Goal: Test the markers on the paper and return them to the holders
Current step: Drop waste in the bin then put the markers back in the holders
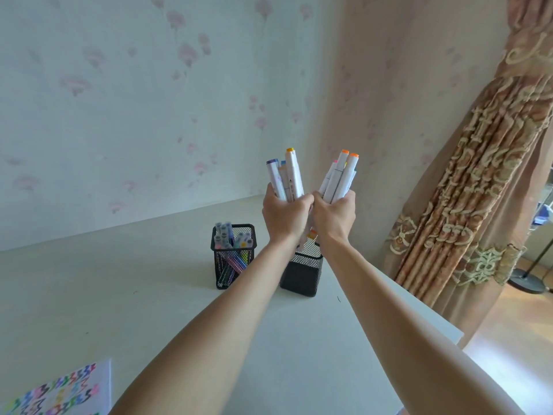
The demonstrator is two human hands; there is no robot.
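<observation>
Two bunches of markers are held up above the right holder (302, 272): the left hand (284, 217) grips one bunch (285, 178) and the right hand (333, 215) grips the other (339, 178), knuckles touching. The left holder (234, 256) already has pens in it. The paper (62, 390), covered in colour marks, lies at the near left of the counter (119, 295), so testing looks done.

The risk, as I judge it, is a marker slipping from a full fist, or a bunch catching the mesh rim and tipping the holder. That holder stands near the counter's right edge, with the curtain (478, 175) and floor beyond, so a spill could roll off. Open counter lies to the left and in front.
</observation>
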